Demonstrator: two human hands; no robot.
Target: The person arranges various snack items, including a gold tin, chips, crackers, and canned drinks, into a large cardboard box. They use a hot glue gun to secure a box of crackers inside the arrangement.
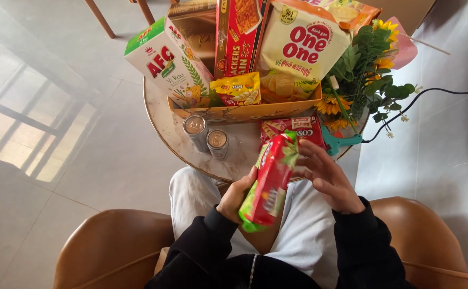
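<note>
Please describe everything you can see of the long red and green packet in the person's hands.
The packet is a long, glossy plastic wrapper, red with green ends, sealed and full. It is tilted, top end toward the round table. The left hand grips its lower side; the right hand touches its upper edge with its fingertips.

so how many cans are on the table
2. Both cans stand upright side by side on the round table, just in front of the yellow tray, left of the hands. Others could be hidden behind the packages.
</note>
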